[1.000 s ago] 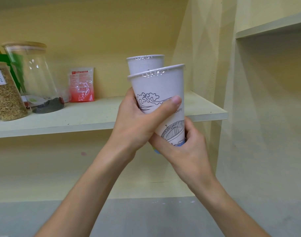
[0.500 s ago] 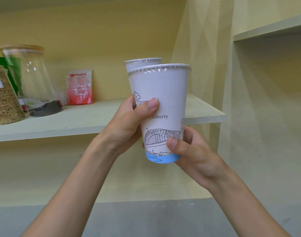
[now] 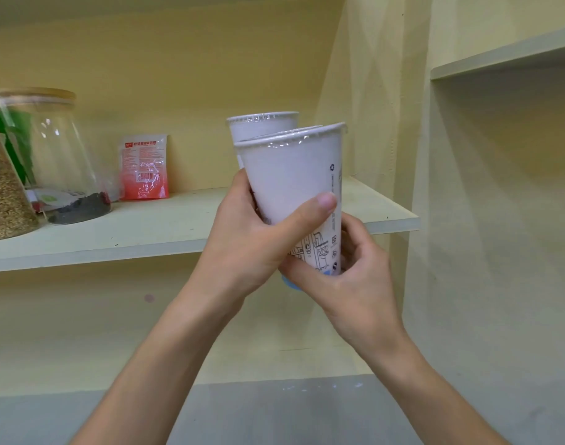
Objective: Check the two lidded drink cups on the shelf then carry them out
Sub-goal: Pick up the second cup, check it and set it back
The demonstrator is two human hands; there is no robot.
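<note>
A tall white paper cup [image 3: 291, 178] with a clear film lid, line drawings and a blue base is held in front of the shelf [image 3: 140, 232], tilted slightly left. My left hand [image 3: 252, 242] wraps its middle, thumb across the front. My right hand [image 3: 348, 277] grips its bottom from below and the right. A second lidded white cup [image 3: 262, 126] stands directly behind it; only its top shows, and I cannot tell whether it rests on the shelf or is held.
On the shelf's left stand a glass jar of grain [image 3: 3, 191] and a larger glass jar [image 3: 56, 162] with dark contents. A red packet [image 3: 144, 167] leans on the back wall. Another shelf [image 3: 499, 56] juts out at upper right. Grey floor [image 3: 274, 415] lies below.
The front cup has been turned in my hands: the bridge drawing and lettering moved off the front, leaving a mostly blank side with small printed symbols. My left thumb shifted right across it.
</note>
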